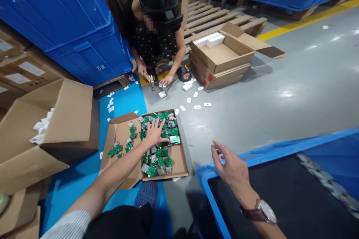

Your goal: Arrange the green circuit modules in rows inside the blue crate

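Observation:
My left hand (154, 133), fingers spread, reaches over a shallow cardboard box (179, 162) and lies on or just above the green circuit boards (161, 152) heaped in it. More boards (114, 150) lie on the box's opened lid (109, 168) at the left. My right hand (231, 166), with a watch on its wrist, hovers by the rim of a blue bin (203, 171). Its fingers are loosely bent and apart, with nothing visible in them. Inside the bin are a black surface and a row of pale pieces (327, 179).
Across from me a crouching person (157, 41) holds a hammer (152, 82) near small white pieces. White plates (197, 107) are scattered on the floor. Stacked cartons (221, 58) stand beside a wooden pallet (213, 16). Blue crates (92, 58) and an open carton (70, 115) are at left.

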{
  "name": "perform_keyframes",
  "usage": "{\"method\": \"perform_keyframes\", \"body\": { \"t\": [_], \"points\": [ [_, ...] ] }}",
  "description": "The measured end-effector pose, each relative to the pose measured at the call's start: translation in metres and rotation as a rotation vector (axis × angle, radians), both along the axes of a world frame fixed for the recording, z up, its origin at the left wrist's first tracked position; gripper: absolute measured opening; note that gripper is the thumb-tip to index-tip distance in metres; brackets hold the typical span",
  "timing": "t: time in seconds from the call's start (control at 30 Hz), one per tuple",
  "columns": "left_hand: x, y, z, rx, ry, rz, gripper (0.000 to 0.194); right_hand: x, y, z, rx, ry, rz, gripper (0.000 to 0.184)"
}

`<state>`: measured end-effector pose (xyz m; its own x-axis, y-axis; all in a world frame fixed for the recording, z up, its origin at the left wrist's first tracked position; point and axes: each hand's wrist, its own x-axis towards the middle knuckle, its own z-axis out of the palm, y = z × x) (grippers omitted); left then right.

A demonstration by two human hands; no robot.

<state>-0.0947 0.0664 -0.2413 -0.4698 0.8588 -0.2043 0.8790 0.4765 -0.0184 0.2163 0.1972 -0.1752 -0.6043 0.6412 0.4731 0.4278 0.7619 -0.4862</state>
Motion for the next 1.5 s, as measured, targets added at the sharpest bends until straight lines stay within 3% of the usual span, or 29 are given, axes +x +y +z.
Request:
{"method": "perform_keyframes", "body": {
  "t": [0.13, 0.37, 0.5, 0.77, 0.97, 1.23, 1.3, 1.43, 1.5],
  "points": [
    [-0.003, -0.007, -0.003, 0.01, -0.028, -0.025, 0.101, -0.002, -0.004, -0.004, 0.133, -0.043, -0.035, 0.03],
    [0.022, -0.057, -0.011, 0.05, -0.04, -0.065, 0.047, -0.002, -0.004, -0.004, 0.187, -0.053, -0.067, 0.027],
    [0.029, -0.083, -0.015, 0.073, -0.063, -0.098, 0.033, -0.002, -0.004, -0.005, 0.206, -0.04, -0.067, 0.025],
    [0.028, -0.123, -0.002, 0.088, -0.051, -0.029, 0.037, -0.001, -0.004, -0.004, 0.22, -0.05, -0.046, 0.025],
    [0.025, -0.121, 0.012, -0.112, -0.008, -0.031, 0.044, -0.002, -0.005, -0.004, 0.224, -0.05, -0.056, 0.024],
    [0.016, -0.133, 0.014, -0.113, -0.061, -0.034, 0.038, -0.002, -0.007, -0.003, 0.168, -0.081, -0.062, 0.028],
    [0.01, -0.134, 0.011, -0.078, -0.115, 0.018, 0.051, -0.001, -0.007, -0.004, 0.164, -0.085, -0.064, 0.028],
    [-0.003, -0.127, 0.004, -0.003, -0.241, 0.157, 0.101, -0.001, -0.006, -0.005, 0.152, -0.09, -0.064, 0.028],
    [-0.007, -0.123, 0.003, -0.001, -0.254, 0.172, 0.105, -0.001, -0.006, -0.004, 0.146, -0.086, -0.064, 0.027]
  ]
}}
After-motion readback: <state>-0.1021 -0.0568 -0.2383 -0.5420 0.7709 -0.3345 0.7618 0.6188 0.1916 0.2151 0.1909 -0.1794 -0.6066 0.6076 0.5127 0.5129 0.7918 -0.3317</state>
